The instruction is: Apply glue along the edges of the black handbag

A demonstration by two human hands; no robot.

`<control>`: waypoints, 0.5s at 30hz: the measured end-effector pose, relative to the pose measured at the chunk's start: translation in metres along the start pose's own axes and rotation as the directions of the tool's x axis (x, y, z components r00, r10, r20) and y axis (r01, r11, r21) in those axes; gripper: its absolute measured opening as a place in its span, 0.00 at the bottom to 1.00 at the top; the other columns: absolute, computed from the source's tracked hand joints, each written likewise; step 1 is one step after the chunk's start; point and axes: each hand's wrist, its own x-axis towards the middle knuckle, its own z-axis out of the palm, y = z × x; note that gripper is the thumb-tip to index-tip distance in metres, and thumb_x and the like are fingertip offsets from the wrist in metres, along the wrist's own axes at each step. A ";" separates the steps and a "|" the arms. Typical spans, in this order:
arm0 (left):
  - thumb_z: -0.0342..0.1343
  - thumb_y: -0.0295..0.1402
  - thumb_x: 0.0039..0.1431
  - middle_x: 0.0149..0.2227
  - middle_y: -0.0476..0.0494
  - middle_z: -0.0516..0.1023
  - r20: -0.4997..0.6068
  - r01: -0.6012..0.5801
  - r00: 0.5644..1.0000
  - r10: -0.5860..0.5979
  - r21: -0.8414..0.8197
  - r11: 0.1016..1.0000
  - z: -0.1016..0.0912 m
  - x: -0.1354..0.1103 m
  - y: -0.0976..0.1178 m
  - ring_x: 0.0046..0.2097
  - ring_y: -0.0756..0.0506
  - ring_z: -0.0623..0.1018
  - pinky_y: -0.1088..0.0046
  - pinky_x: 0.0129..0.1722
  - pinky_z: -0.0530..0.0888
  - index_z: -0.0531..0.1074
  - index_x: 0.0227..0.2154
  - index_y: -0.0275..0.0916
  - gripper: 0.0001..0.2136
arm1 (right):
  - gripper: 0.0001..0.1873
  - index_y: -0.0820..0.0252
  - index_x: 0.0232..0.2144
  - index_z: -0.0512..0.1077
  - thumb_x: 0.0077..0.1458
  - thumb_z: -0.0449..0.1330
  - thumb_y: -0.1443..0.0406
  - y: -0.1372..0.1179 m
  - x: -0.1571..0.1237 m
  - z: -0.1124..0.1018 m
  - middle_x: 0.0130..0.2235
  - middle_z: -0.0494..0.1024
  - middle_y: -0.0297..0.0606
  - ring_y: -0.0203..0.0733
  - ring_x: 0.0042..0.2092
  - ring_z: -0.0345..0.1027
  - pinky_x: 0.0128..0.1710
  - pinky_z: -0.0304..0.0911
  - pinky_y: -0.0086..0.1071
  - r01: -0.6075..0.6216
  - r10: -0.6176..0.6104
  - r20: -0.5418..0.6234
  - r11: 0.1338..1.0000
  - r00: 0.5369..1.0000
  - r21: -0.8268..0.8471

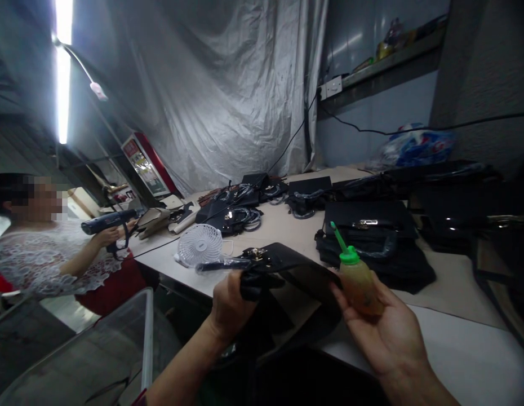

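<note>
- Gripping a black bag (296, 270) with my left hand (229, 307), I have the fingers clenched over its near left corner. The bag sits tilted at the front edge of the table (456, 349), right in front of me.
- My right hand (386, 332) is turned palm up, fingers wrapped round a small squeeze bottle (360, 282) of amber liquid. Its green nozzle (340, 237) leans up and to the left, just beside the bag's right end.
- A gold clasp (256, 252) shows on top of the bag, and a strap wrapped in clear film (220, 264) sticks out to the left above my knuckles.
- Just beyond the bag stands a small white fan (200, 244), its grille facing me.
- Right of the fan, behind the bottle, lies a stack of black bags (372, 231), one with a metal fitting on its flap.
- Farther back, more bags and coiled straps (245, 217) are spread over the table.
- At the far left, a co-worker in a white lace top holds a dark heat gun (107, 221) in one hand (107, 237).
- A grey plastic sheet (211, 84) hangs behind everything, with a wall socket (332, 87) to its right.
</note>
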 end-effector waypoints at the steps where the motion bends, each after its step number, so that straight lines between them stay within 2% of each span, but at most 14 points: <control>1: 0.62 0.38 0.59 0.25 0.48 0.76 0.009 -0.019 1.000 0.019 0.027 0.999 0.001 0.002 -0.004 0.24 0.44 0.78 0.72 0.24 0.73 0.67 0.41 0.37 0.14 | 0.14 0.61 0.38 0.78 0.67 0.51 0.68 -0.001 -0.003 0.002 0.36 0.83 0.41 0.43 0.39 0.80 0.36 0.79 0.39 -0.021 0.021 -0.034 1.000 0.999 -0.003; 4: 0.57 0.30 0.59 0.23 0.50 0.74 -0.005 -0.026 1.000 0.027 0.055 0.998 0.002 0.009 -0.012 0.23 0.45 0.77 0.73 0.23 0.71 0.66 0.38 0.39 0.07 | 0.13 0.63 0.38 0.78 0.67 0.52 0.67 -0.002 -0.012 0.007 0.38 0.83 0.44 0.44 0.39 0.79 0.36 0.79 0.38 -0.077 0.075 -0.122 0.997 0.990 -0.012; 8: 0.57 0.28 0.57 0.26 0.49 0.77 -0.010 -0.004 1.000 0.005 0.064 0.998 -0.002 0.027 -0.012 0.26 0.45 0.79 0.73 0.27 0.73 0.68 0.38 0.38 0.07 | 0.14 0.59 0.43 0.78 0.66 0.52 0.68 -0.002 -0.021 0.008 0.40 0.83 0.40 0.43 0.42 0.79 0.37 0.79 0.38 -0.103 0.102 -0.148 0.995 0.984 0.002; 11: 0.57 0.27 0.59 0.30 0.46 0.79 0.012 -0.062 0.998 0.063 -0.019 0.998 -0.005 0.041 -0.009 0.32 0.45 0.81 0.73 0.32 0.75 0.69 0.42 0.37 0.08 | 0.14 0.60 0.44 0.78 0.66 0.52 0.69 -0.002 -0.024 0.004 0.41 0.83 0.41 0.44 0.42 0.79 0.37 0.79 0.38 -0.113 0.115 -0.148 0.993 0.982 0.018; 15: 0.54 0.25 0.61 0.32 0.44 0.78 0.004 -0.141 0.990 0.143 -0.107 0.984 -0.006 0.053 -0.004 0.32 0.45 0.80 0.74 0.34 0.76 0.70 0.42 0.36 0.07 | 0.14 0.62 0.44 0.78 0.66 0.52 0.69 -0.003 -0.028 -0.001 0.42 0.83 0.44 0.45 0.42 0.79 0.37 0.79 0.37 -0.166 0.167 -0.148 0.986 0.975 0.018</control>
